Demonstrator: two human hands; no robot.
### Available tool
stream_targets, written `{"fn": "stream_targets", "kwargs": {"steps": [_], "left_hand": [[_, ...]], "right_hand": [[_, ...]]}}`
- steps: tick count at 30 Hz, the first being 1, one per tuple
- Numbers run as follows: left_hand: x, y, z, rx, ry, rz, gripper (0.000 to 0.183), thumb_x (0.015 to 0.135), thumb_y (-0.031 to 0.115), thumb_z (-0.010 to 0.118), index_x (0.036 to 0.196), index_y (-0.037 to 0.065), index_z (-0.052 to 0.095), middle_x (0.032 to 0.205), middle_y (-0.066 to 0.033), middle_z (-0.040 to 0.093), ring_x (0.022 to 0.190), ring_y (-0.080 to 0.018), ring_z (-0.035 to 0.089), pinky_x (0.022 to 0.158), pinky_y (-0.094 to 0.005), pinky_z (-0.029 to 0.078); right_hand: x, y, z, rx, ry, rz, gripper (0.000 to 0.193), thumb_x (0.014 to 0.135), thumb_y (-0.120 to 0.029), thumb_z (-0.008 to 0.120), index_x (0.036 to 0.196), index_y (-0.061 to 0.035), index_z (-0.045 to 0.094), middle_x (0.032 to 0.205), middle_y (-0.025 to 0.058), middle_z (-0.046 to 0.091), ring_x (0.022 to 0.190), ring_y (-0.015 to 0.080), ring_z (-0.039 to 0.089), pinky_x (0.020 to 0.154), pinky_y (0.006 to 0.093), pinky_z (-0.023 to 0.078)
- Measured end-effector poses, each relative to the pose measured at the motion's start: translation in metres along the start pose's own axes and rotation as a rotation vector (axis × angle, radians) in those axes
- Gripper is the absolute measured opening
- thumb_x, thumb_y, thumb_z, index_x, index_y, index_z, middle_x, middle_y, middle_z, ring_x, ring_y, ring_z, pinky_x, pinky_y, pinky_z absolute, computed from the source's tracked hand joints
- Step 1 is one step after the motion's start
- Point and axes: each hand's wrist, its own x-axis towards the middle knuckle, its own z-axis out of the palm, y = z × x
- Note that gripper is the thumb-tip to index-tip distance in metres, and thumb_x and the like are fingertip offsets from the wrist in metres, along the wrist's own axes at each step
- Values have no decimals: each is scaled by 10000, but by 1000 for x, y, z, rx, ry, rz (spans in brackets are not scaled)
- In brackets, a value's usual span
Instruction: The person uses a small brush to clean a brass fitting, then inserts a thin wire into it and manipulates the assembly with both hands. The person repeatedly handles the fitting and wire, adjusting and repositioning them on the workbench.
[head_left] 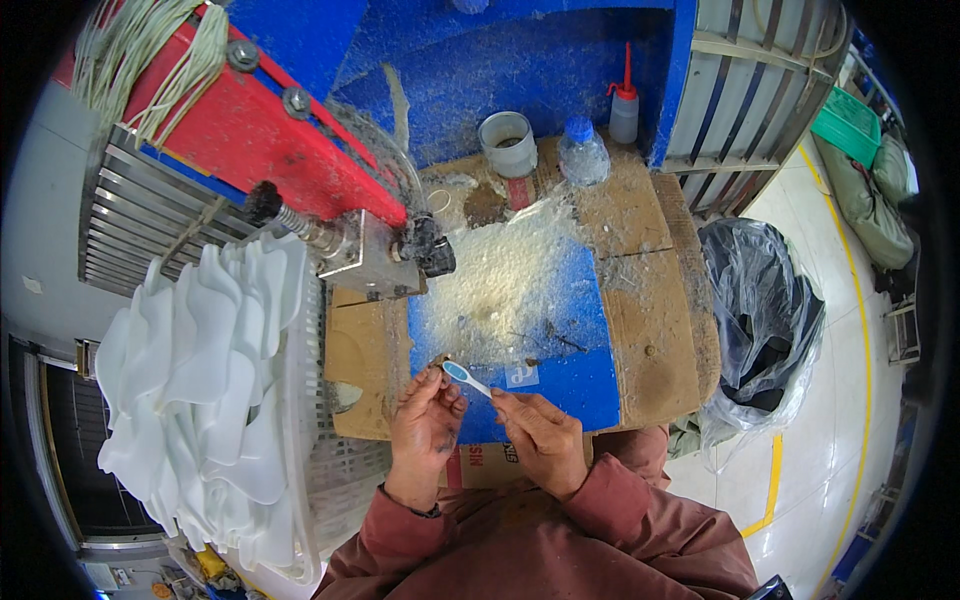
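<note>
My right hand point(545, 435) grips the thin white handle of what looks like a toothbrush point(457, 371), its blue oval head edged in white. The head points left and up, toward my other hand. With thumb and fingertips, my left hand point(425, 425) pinches a small brownish piece point(441, 360) right by the brush head; its kind is too small to make out. Dark smudges mark the left fingers and palm. Both hands are over the near edge of a blue sheet point(590, 375) strewn with pale powder point(510, 280).
Cardboard point(650, 330) lies around the sheet. A red machine arm point(260, 130) reaches in from the upper left. White curved pieces point(215, 370) fill a crate at left. A cup point(508, 145), clear bottle point(583, 155) and red-nozzled bottle point(624, 110) stand behind; a lined bin point(755, 310) is at right.
</note>
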Motion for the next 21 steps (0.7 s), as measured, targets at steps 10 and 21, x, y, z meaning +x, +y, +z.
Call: {"fn": "stream_targets", "kwargs": {"steps": [10,21], "left_hand": [[-4,2,2,-241,-67,-148,101,987,184,641,1045,103,626,864,4,586,791,-147,547,728,-296,462],[-9,1,6,-293,-56,-181,114,999,207,625,1005,97,652,829,0,604,771,-147,537,720,-306,459]], "right_hand": [[-1,9,-10,6,13,11,366,852,96,641,1193,-29,683,1037,172,704,858,288,710,724,339,580],[4,17,-6,132,-29,38,330,878,112,611,1171,-19,687,1029,159,705,853,241,705,732,314,566]]}}
